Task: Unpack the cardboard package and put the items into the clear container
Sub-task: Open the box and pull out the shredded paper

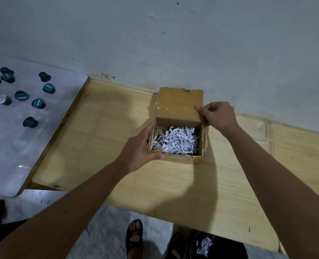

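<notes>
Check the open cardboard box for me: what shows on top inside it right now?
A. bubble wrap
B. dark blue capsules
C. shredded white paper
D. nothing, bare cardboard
C: shredded white paper fills the open cardboard box, with no items showing through it.

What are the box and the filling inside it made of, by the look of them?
Box: brown corrugated cardboard, matte; layered edges show along its rim, and glossy clear tape glints on the raised flap. Filling: shredded white paper with dark print, in thin crinkled strips. Whatever lies beneath it is hidden.
</notes>
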